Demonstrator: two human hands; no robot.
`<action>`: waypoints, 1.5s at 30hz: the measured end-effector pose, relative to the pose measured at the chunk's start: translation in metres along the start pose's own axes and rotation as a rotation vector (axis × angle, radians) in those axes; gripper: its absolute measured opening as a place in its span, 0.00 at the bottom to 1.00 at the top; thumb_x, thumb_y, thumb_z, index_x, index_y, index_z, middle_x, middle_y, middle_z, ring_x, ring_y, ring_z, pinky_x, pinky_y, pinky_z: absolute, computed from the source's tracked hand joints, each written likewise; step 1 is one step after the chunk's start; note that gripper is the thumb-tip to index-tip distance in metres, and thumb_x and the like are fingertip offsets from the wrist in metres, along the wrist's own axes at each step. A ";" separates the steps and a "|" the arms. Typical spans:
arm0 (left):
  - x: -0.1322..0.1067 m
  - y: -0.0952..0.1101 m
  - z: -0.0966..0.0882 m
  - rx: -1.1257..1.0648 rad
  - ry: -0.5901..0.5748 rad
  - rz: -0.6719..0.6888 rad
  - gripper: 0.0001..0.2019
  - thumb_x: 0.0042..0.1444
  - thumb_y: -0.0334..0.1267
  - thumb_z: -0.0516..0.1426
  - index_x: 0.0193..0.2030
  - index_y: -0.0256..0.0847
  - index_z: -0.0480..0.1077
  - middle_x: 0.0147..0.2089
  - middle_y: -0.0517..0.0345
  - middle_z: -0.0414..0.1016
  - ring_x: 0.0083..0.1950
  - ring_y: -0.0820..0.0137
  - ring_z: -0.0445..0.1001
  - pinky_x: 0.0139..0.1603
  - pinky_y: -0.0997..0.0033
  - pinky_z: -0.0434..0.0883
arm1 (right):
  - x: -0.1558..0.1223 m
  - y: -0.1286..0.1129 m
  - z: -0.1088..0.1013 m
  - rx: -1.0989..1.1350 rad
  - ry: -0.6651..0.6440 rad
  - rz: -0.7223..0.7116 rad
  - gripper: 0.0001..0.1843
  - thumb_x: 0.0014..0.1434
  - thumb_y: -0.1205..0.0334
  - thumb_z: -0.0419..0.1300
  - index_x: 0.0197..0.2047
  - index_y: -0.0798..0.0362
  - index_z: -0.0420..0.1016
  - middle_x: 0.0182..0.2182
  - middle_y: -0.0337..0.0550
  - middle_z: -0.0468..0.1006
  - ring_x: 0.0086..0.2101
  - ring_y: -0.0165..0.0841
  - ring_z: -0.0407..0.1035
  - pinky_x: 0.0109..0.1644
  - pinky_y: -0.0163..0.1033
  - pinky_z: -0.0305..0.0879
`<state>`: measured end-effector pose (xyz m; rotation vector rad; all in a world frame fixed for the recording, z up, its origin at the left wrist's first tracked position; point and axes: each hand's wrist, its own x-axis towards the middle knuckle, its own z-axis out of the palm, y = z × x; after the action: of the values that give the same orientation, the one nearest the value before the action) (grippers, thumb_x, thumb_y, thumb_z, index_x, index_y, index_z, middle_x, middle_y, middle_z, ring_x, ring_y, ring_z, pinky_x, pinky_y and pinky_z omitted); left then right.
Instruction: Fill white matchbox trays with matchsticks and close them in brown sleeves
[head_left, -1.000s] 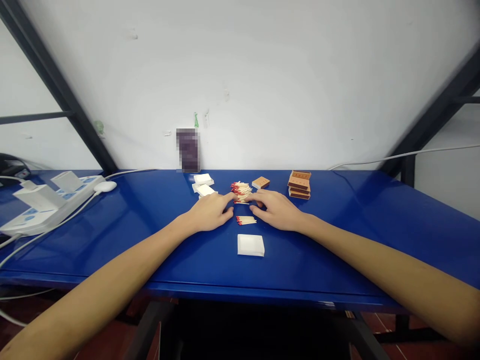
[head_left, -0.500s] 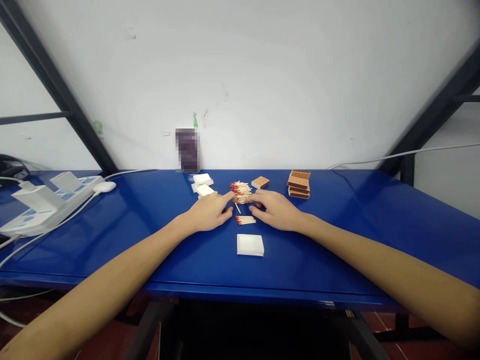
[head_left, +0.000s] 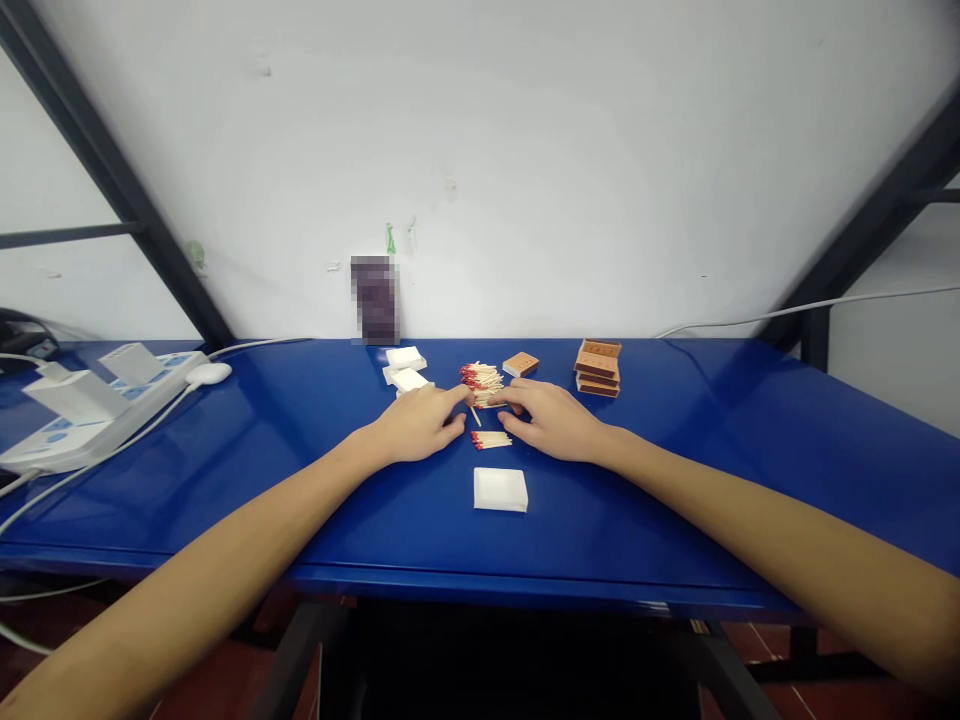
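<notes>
A pile of red-headed matches (head_left: pixel 481 378) lies on the blue table between my hands. My left hand (head_left: pixel 424 425) rests at the pile's left side, index fingertip at the match heads and thumb held apart from it. From the right, my right hand (head_left: pixel 559 420) reaches the pale stick ends with its index finger; its thumb is also apart. One loose match (head_left: pixel 475 416) slants out in front of the pile. Nearer me lies a small aligned row of matches (head_left: pixel 493 440), and below it a white matchbox tray (head_left: pixel 500 490).
More white trays (head_left: pixel 406 358) are stacked behind my left hand. A brown matchbox (head_left: pixel 521 364) lies behind the pile, and several brown box sleeves (head_left: pixel 598 368) are stacked to its right. At far left stands a power strip (head_left: pixel 112 425) with plugs and cables. A wall (head_left: pixel 525 200) closes the back.
</notes>
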<state>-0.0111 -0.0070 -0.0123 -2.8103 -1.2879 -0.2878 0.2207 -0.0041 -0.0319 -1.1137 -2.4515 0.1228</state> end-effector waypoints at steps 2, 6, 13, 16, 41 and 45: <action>0.000 0.000 0.000 0.002 -0.001 0.004 0.12 0.65 0.38 0.49 0.51 0.41 0.67 0.29 0.58 0.72 0.32 0.65 0.71 0.34 0.68 0.64 | 0.000 0.000 0.000 -0.007 -0.002 0.002 0.21 0.61 0.66 0.55 0.56 0.47 0.75 0.33 0.41 0.72 0.31 0.32 0.64 0.35 0.35 0.55; -0.001 0.000 0.000 0.005 -0.008 0.008 0.12 0.65 0.39 0.49 0.51 0.41 0.67 0.29 0.58 0.72 0.32 0.65 0.71 0.34 0.68 0.64 | 0.000 0.000 0.000 -0.010 -0.001 -0.002 0.19 0.62 0.65 0.55 0.56 0.47 0.75 0.34 0.41 0.73 0.31 0.32 0.65 0.35 0.36 0.55; 0.000 0.000 -0.001 0.008 -0.014 0.008 0.12 0.64 0.38 0.49 0.52 0.40 0.67 0.29 0.58 0.72 0.31 0.65 0.71 0.33 0.68 0.63 | 0.001 0.000 0.001 -0.028 -0.016 0.004 0.18 0.63 0.65 0.55 0.55 0.50 0.74 0.35 0.43 0.73 0.34 0.33 0.66 0.39 0.37 0.58; 0.000 0.000 -0.002 0.009 -0.016 0.004 0.13 0.65 0.38 0.49 0.53 0.41 0.67 0.28 0.58 0.72 0.31 0.65 0.70 0.33 0.68 0.62 | 0.001 -0.001 0.000 -0.029 -0.018 0.009 0.18 0.63 0.65 0.55 0.54 0.50 0.75 0.36 0.43 0.73 0.34 0.33 0.66 0.38 0.37 0.58; 0.000 -0.001 -0.001 -0.024 -0.014 0.009 0.13 0.65 0.38 0.49 0.53 0.41 0.67 0.28 0.57 0.72 0.31 0.64 0.72 0.35 0.67 0.66 | 0.000 -0.002 -0.001 -0.005 -0.019 0.004 0.13 0.62 0.63 0.55 0.48 0.50 0.75 0.35 0.42 0.74 0.32 0.32 0.65 0.36 0.37 0.56; 0.000 0.000 -0.002 -0.021 -0.015 0.005 0.12 0.64 0.38 0.49 0.52 0.41 0.67 0.30 0.57 0.72 0.32 0.64 0.72 0.36 0.67 0.66 | 0.000 -0.001 -0.002 -0.002 -0.018 -0.006 0.12 0.62 0.64 0.54 0.48 0.51 0.74 0.35 0.42 0.73 0.32 0.32 0.64 0.35 0.36 0.55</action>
<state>-0.0115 -0.0070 -0.0106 -2.8381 -1.2877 -0.2826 0.2206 -0.0049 -0.0303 -1.1112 -2.4709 0.1289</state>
